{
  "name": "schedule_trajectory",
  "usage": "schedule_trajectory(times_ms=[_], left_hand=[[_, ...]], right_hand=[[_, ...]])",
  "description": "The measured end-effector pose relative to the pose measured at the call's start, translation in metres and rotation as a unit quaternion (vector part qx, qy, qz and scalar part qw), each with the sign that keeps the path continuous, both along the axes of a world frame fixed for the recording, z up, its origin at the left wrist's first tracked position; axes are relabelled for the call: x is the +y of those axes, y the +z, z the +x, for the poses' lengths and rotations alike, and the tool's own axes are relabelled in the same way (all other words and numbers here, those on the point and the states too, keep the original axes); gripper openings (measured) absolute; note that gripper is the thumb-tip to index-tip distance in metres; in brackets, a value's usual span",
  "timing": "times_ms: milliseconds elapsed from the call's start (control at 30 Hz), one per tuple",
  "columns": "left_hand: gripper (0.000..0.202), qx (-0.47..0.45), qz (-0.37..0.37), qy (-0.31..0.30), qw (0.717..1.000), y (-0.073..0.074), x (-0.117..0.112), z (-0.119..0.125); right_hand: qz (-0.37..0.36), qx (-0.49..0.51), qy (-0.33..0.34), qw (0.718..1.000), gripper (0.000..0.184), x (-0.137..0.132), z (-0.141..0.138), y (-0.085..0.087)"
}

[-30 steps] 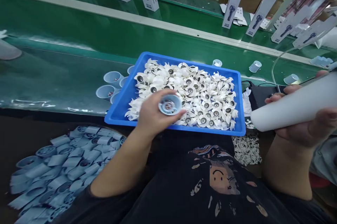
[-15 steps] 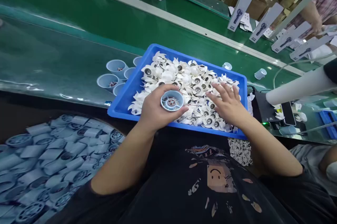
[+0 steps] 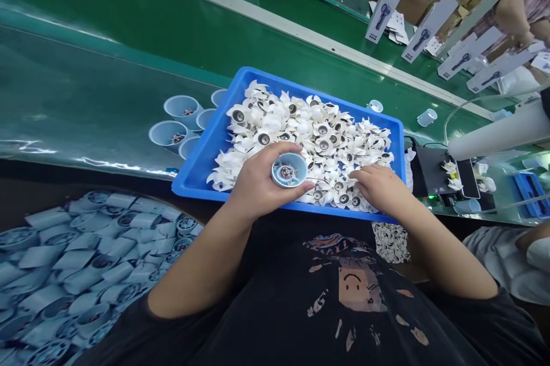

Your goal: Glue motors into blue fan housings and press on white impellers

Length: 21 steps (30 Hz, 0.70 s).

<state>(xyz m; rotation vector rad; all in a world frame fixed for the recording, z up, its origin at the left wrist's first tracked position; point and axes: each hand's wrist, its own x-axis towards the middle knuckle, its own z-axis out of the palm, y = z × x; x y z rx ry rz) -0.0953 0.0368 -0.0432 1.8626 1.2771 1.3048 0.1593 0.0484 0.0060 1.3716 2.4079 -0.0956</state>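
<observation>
Right hand (image 3: 380, 185) curls among white impellers (image 3: 275, 122) in blue tray (image 3: 189, 180); I cannot tell its catch. Left hand (image 3: 260, 185) encircles pale-blue fan housing (image 3: 299, 166) above, coil (image 3: 286, 173) exposed, impeller unfitted; housing heap (image 3: 83, 260) apparently outstanding.

Bright blue tray (image 3: 208, 151), white fan blades (image 3: 279, 122) with dark hubs, and by its near edge a pale-blue housing (image 3: 289, 170) showing coppery red inside! Green table (image 3: 86, 91), more pale-blue cups (image 3: 183, 111) at the tray's left edge, black shirt (image 3: 266, 274) printed with a tan square face (image 3: 354, 286)!
</observation>
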Motion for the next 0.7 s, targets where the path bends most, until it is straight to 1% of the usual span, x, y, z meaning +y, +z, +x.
schedule_trajectory(times_ms=[67, 167, 267, 400, 467, 533, 633, 700], left_hand=[[0.051, 0.0, 0.001, -0.002, 1.0, -0.001, 0.001, 0.0], [0.053, 0.001, -0.011, -0.008, 1.0, -0.002, 0.002, 0.0], [0.053, 0.007, -0.026, -0.012, 1.0, -0.001, 0.002, 0.0], [0.056, 0.002, -0.03, 0.004, 1.0, -0.005, 0.003, 0.0], [0.061, -0.015, -0.015, 0.023, 1.0, -0.009, 0.005, 0.001], [0.064, -0.045, 0.017, 0.036, 0.998, -0.012, 0.006, 0.002], [0.055, -0.081, 0.057, 0.035, 0.994, -0.012, 0.005, 0.003], [0.05, -0.073, 0.074, 0.018, 0.994, -0.007, -0.001, 0.003]], right_hand=[[0.0, -0.007, -0.017, 1.0, 0.026, 0.002, -0.009, -0.001], [-0.008, -0.018, -0.03, 0.999, 0.027, 0.003, -0.02, 0.003], [-0.014, -0.036, -0.058, 0.998, 0.031, 0.004, -0.028, 0.005], [-0.027, -0.056, -0.093, 0.994, 0.034, 0.006, -0.035, 0.004], [-0.037, -0.057, -0.105, 0.992, 0.032, 0.007, -0.037, 0.003], [-0.038, -0.046, -0.115, 0.992, 0.03, 0.006, -0.036, 0.002], [-0.008, -0.007, -0.124, 0.992, 0.03, -0.001, -0.029, 0.006], [0.025, 0.037, -0.122, 0.992, 0.031, -0.01, -0.023, 0.013]])
